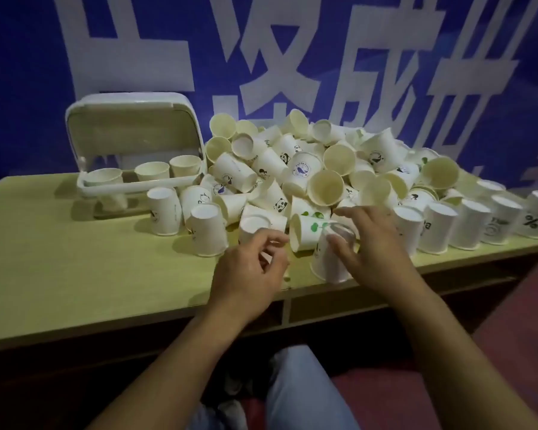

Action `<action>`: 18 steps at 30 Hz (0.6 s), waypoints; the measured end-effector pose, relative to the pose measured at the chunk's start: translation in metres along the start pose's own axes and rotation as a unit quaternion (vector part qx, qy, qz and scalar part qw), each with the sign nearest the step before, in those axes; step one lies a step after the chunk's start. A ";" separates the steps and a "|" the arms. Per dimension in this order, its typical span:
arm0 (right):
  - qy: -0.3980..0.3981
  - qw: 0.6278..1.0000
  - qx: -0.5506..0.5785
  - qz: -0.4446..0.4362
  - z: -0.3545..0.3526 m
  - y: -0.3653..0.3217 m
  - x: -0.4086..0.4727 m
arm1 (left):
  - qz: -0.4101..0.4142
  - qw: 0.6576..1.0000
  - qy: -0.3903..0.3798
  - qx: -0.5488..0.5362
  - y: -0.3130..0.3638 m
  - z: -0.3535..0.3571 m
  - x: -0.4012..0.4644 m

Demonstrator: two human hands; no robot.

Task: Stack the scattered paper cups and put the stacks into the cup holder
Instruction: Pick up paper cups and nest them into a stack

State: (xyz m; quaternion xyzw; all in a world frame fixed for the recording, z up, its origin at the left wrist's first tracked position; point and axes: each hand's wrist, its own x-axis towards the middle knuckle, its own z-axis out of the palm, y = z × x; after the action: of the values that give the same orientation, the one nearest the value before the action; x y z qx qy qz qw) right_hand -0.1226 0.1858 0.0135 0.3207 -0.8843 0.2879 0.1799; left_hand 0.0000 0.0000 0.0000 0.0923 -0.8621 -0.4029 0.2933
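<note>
A big heap of white paper cups covers the right half of the yellow table. The white cup holder stands at the back left with its lid up and three cup stacks inside. My right hand grips an upside-down cup near the table's front edge, thumb on its side and fingers over its blurred base. My left hand is curled just left of it; a bit of white paper cup shows between its fingers, the rest hidden. A cup with green print lies on its side between the two hands.
Two upside-down cups stand left of my hands. A row of upside-down cups runs along the right front of the table. A blue banner with white characters hangs behind. My knee shows below the table edge.
</note>
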 end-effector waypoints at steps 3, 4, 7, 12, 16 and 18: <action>-0.028 0.999 -0.018 0.022 0.015 0.007 -0.006 | -0.019 0.999 -0.041 -0.002 -0.002 0.014 -0.003; -0.040 0.999 -0.001 0.024 0.019 0.007 -0.010 | -0.030 0.998 -0.059 -0.002 -0.001 0.017 -0.004; 0.018 0.994 0.092 0.061 0.012 0.006 -0.016 | -0.026 0.998 -0.063 -0.018 0.000 0.023 0.001; 0.162 0.931 0.306 0.114 -0.009 0.000 -0.042 | 0.001 0.996 -0.065 -0.066 0.007 0.037 -0.005; 0.154 0.869 0.445 0.150 0.009 -0.012 -0.056 | -0.008 0.991 -0.089 -0.098 0.008 0.050 -0.005; 0.131 0.864 0.466 0.135 0.022 -0.017 -0.060 | -0.002 0.988 -0.094 -0.121 0.012 0.052 -0.005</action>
State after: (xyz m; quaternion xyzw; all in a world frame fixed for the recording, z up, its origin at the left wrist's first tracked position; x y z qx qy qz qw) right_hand -0.0700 0.1889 -0.0272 0.2044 -0.6498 0.7274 0.0830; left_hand -0.0250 0.0433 -0.0199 0.0196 -0.8306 -0.5116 0.2189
